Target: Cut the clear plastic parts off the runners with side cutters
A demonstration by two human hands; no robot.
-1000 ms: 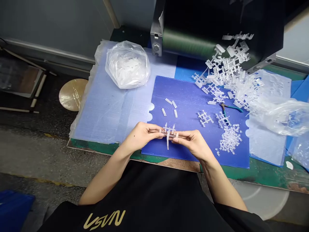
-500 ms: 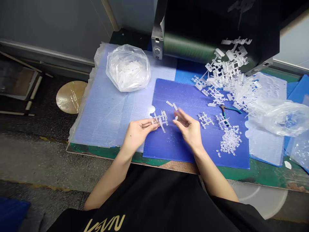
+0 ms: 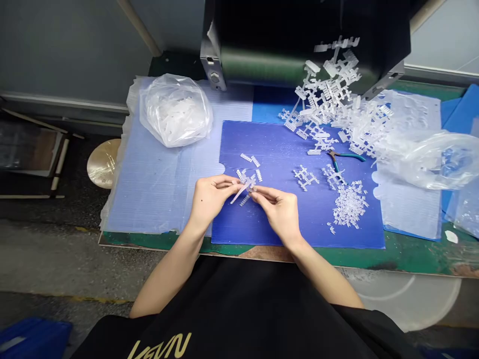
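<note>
**Far left of the left hand:** a round tan disc point(image 3: 103, 163) on the floor, below the tabletop point(image 3: 374, 259). A pale translucent corrugated sheet point(image 3: 149, 189) lies just beside the left hand point(image 3: 211, 197). Ahead of that hand, a knotted clear plastic bag point(image 3: 175, 112) sits on the sheet, filled with small white plastic pieces.

**At the hands:** the left and right hands are close together, and the fingers of each pinch a small white plastic runner frame point(image 3: 243, 185). A thin stem of the frame angles down-left. Just below the right hand's point(image 3: 279, 212) fingers lies a short comb-like strip point(image 3: 245, 200), on a blue corrugated sheet point(image 3: 299, 222). Four similar loose strips point(image 3: 250, 162) lie ahead of the hands.

**Right of the right hand:** two runner frames point(image 3: 306, 177), a heap of small cut pieces point(image 3: 350, 204) and teal-handled side cutters point(image 3: 346, 157). Beyond them, a large pile of runners point(image 3: 329, 99) rises against a black machine housing point(image 3: 299, 40). At the far right, a clear plastic bag point(image 3: 437, 162) lies crumpled, and a second bag point(image 3: 464, 212) holds small pale pieces.
</note>
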